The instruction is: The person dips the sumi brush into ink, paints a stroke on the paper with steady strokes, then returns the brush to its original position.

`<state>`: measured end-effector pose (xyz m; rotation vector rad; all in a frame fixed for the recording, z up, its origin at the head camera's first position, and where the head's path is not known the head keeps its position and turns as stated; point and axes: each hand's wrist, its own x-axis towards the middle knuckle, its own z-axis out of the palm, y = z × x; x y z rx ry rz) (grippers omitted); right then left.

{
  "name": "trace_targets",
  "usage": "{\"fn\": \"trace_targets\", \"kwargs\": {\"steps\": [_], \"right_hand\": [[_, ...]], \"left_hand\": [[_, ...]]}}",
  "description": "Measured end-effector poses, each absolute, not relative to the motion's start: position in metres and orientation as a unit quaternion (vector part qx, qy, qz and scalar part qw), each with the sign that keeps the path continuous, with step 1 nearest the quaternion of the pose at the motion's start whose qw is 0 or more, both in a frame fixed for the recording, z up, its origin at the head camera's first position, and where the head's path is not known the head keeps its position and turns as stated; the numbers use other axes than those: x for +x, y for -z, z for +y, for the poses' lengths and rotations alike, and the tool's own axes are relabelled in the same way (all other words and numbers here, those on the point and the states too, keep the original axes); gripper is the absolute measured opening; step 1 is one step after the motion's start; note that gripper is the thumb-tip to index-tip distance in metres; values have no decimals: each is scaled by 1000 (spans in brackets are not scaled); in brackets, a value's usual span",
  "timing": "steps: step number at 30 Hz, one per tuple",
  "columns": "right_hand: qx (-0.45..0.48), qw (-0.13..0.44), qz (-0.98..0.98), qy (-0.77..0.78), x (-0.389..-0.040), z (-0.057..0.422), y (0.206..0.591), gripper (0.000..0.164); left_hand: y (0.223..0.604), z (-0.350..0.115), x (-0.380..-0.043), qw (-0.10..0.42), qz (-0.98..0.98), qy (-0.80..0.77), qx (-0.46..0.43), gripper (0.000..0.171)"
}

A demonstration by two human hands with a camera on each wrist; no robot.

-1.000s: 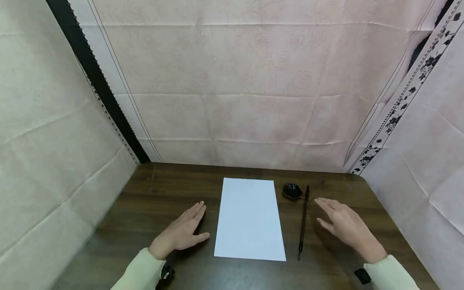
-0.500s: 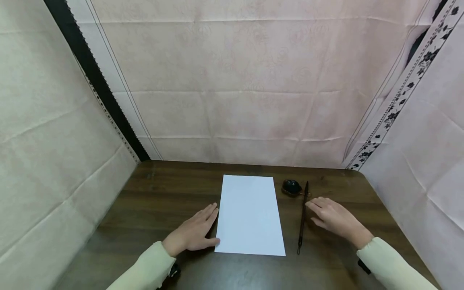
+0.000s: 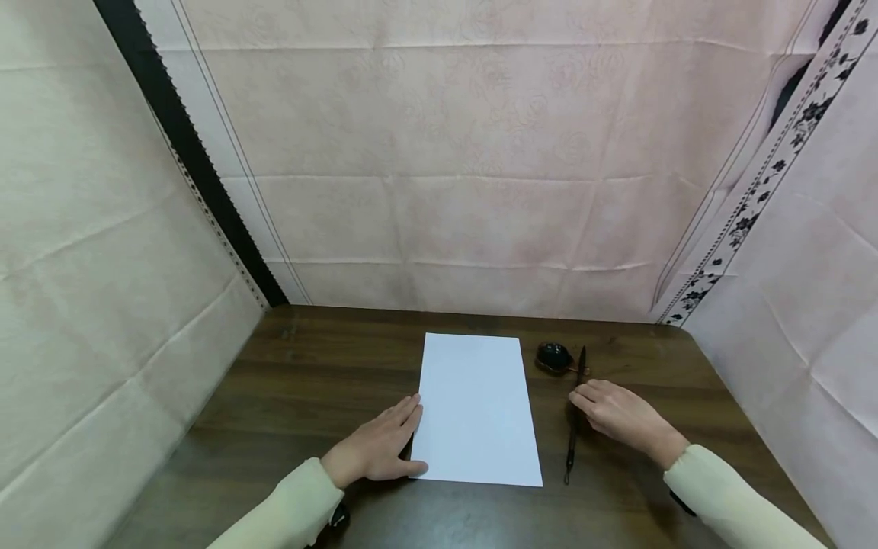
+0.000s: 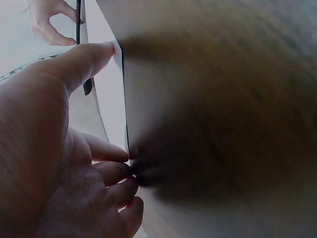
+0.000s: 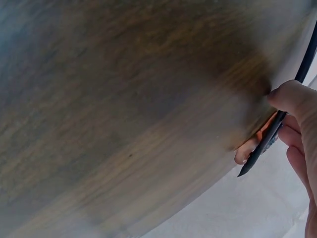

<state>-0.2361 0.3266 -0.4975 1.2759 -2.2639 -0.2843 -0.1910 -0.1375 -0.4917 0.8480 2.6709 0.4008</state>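
A white sheet of paper [image 3: 476, 412] lies on the brown wooden table. My left hand [image 3: 380, 446] rests along its left edge, fingers extended and thumb over the near left corner. To the right of the sheet lies a slim dark writing brush [image 3: 571, 450], its pointed tip away from me and a hanging loop at the near end. My right hand [image 3: 620, 415] pinches the brush's shaft between thumb and fingers, as the right wrist view also shows on the brush [image 5: 262, 141]. By the tip sits a small glossy black dish [image 3: 552, 357] with a brownish handle-like end.
The wooden table [image 3: 309, 366] ends at a pale cloth backdrop [image 3: 480, 152]. Cloth walls also stand at the left and right, with a black strip [image 3: 185, 145] at the left corner and a floral border [image 3: 761, 191] at the right.
My left hand has moved right onto the paper's edge. My right hand has moved left to the brush, and its fingers have come together on the shaft.
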Motion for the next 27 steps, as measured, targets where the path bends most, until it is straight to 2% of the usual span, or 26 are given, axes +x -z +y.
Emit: {"fn": "trace_targets", "kwargs": {"steps": [14, 27], "right_hand": [[473, 231, -836, 155, -239, 320, 497, 39], [507, 232, -809, 186, -243, 320, 497, 39]], "left_hand": [[492, -135, -192, 164, 934, -128, 291, 99], [492, -135, -192, 167, 933, -132, 289, 99]]}}
